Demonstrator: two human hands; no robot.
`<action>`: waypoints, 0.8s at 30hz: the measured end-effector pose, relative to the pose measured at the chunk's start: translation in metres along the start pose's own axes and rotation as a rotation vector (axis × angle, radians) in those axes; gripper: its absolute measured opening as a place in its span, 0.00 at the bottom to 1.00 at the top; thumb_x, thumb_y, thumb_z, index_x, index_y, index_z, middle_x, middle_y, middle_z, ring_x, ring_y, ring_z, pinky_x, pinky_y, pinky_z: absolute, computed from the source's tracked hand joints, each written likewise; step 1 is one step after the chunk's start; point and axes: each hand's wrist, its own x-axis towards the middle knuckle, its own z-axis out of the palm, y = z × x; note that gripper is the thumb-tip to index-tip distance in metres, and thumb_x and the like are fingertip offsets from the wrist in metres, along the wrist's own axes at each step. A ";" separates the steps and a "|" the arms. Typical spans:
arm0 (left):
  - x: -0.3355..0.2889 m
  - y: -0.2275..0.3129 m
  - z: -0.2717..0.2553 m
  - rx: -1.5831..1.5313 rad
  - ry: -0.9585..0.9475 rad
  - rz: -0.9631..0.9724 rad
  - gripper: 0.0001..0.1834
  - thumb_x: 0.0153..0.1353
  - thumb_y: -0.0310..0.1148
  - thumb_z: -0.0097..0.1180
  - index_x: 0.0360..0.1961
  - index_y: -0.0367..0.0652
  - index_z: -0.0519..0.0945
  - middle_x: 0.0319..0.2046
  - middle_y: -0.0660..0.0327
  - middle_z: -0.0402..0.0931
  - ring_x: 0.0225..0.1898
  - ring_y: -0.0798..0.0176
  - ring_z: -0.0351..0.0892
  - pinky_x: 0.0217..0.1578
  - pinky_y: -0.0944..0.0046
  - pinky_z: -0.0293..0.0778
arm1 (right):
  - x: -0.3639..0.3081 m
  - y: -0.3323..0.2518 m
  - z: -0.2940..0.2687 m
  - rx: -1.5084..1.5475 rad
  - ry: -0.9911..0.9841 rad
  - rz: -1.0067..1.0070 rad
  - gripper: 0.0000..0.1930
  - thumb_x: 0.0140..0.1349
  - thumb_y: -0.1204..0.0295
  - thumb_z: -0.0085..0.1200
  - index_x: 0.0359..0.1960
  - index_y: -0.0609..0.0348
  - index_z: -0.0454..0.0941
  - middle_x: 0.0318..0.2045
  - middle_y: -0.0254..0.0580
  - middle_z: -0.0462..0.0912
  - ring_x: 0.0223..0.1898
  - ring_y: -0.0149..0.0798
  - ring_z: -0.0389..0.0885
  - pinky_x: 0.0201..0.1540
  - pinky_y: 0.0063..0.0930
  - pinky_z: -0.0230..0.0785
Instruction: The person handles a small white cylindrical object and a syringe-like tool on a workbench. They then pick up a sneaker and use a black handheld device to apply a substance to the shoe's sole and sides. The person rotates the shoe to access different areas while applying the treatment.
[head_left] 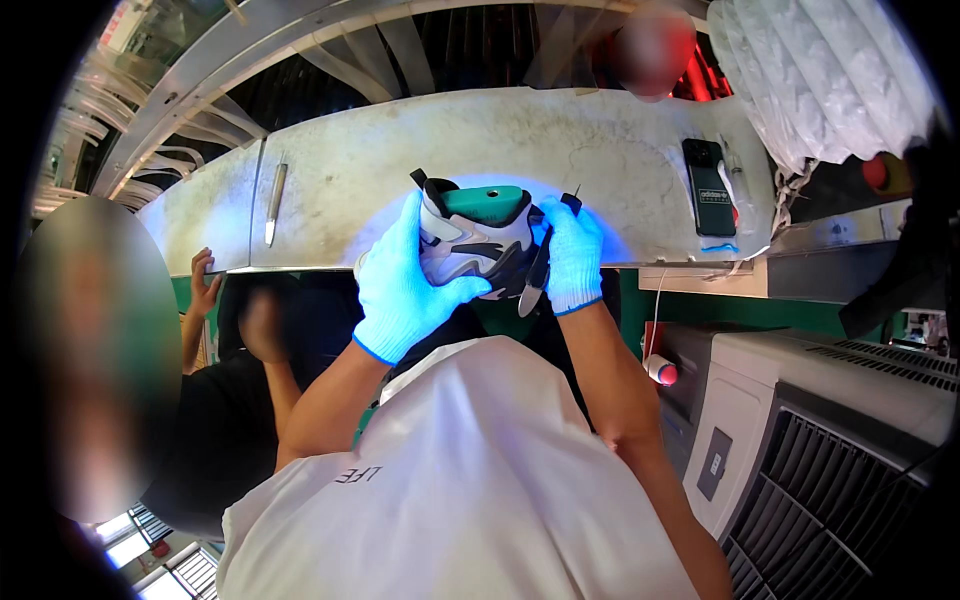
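A white, grey and black sneaker point(478, 250) is held just over the near edge of the bench, with a green shoe last point(490, 204) filling its opening. My left hand point(405, 285), in a white glove lit blue, wraps round the sneaker's left side, its thumb along the lower part. Gloved as well, my right hand point(575, 255) is closed on a black-handled tool point(537, 275) at the sneaker's right side. A rounded metal blade points down from the tool's lower end. A thin spike sticks up above the same hand; whether it belongs to that tool I cannot tell.
On the pale, stained workbench point(400, 140) lie a slim silver hand tool point(274, 205) at left and a dark phone point(708, 188) at right. White ribbed tubing point(815, 85) hangs at the far right. A grey machine point(760, 400) stands lower right. Another person's hand point(205, 285) is at left.
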 end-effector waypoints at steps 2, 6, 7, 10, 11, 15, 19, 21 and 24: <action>-0.004 -0.011 0.011 0.007 0.026 -0.011 0.66 0.36 0.48 0.92 0.77 0.41 0.70 0.54 0.52 0.86 0.53 0.47 0.90 0.54 0.52 0.85 | -0.012 -0.010 0.012 -0.133 -0.032 -0.101 0.03 0.71 0.75 0.64 0.39 0.62 0.86 0.30 0.35 0.84 0.29 0.31 0.80 0.35 0.27 0.73; -0.003 -0.013 0.019 0.048 0.078 0.062 0.69 0.36 0.50 0.92 0.80 0.38 0.68 0.52 0.49 0.90 0.50 0.44 0.93 0.53 0.50 0.87 | -0.001 -0.020 0.014 -0.576 -0.106 -0.176 0.06 0.71 0.72 0.66 0.37 0.63 0.88 0.29 0.36 0.85 0.29 0.30 0.82 0.35 0.28 0.75; -0.005 -0.014 0.020 0.043 0.080 0.063 0.69 0.37 0.52 0.91 0.79 0.38 0.68 0.52 0.49 0.90 0.50 0.44 0.93 0.53 0.50 0.87 | -0.002 -0.017 0.011 -0.499 -0.129 -0.109 0.07 0.71 0.72 0.66 0.38 0.63 0.88 0.30 0.36 0.85 0.30 0.30 0.82 0.35 0.28 0.75; -0.003 -0.016 0.018 0.018 0.121 0.106 0.68 0.39 0.56 0.90 0.79 0.38 0.69 0.52 0.49 0.90 0.50 0.43 0.93 0.53 0.51 0.87 | -0.001 -0.027 0.012 -0.309 -0.185 0.015 0.08 0.70 0.70 0.67 0.39 0.63 0.88 0.31 0.36 0.86 0.32 0.30 0.83 0.37 0.29 0.76; -0.005 -0.020 0.019 0.002 0.120 0.115 0.68 0.39 0.58 0.89 0.79 0.38 0.69 0.52 0.49 0.90 0.50 0.43 0.93 0.53 0.51 0.87 | -0.004 -0.027 0.012 -0.281 -0.179 0.050 0.08 0.70 0.70 0.67 0.39 0.63 0.88 0.32 0.36 0.86 0.32 0.30 0.83 0.37 0.29 0.76; -0.005 -0.018 0.021 0.020 0.128 0.102 0.68 0.39 0.60 0.89 0.78 0.37 0.70 0.51 0.48 0.90 0.49 0.43 0.93 0.53 0.50 0.87 | -0.001 -0.032 0.018 -0.423 -0.173 0.004 0.08 0.69 0.70 0.68 0.38 0.64 0.88 0.31 0.37 0.87 0.31 0.31 0.83 0.36 0.29 0.76; -0.005 -0.019 0.020 0.036 0.117 0.083 0.68 0.37 0.57 0.90 0.77 0.36 0.70 0.51 0.49 0.90 0.49 0.43 0.93 0.53 0.48 0.87 | -0.001 -0.023 0.020 -0.384 -0.141 -0.032 0.07 0.69 0.71 0.68 0.39 0.63 0.88 0.30 0.35 0.86 0.29 0.31 0.82 0.35 0.29 0.75; -0.004 -0.019 0.019 0.004 0.125 0.105 0.68 0.36 0.53 0.91 0.77 0.36 0.70 0.51 0.49 0.90 0.49 0.43 0.93 0.53 0.49 0.87 | -0.010 -0.022 0.018 -0.232 -0.103 -0.031 0.06 0.70 0.72 0.67 0.40 0.62 0.88 0.31 0.33 0.86 0.29 0.30 0.82 0.33 0.27 0.74; -0.001 -0.025 0.020 0.038 0.118 0.126 0.68 0.35 0.50 0.92 0.78 0.36 0.69 0.50 0.49 0.91 0.48 0.43 0.93 0.52 0.50 0.87 | -0.018 -0.004 0.015 -0.078 0.056 -0.057 0.07 0.71 0.71 0.66 0.35 0.62 0.87 0.29 0.33 0.86 0.27 0.29 0.80 0.32 0.27 0.72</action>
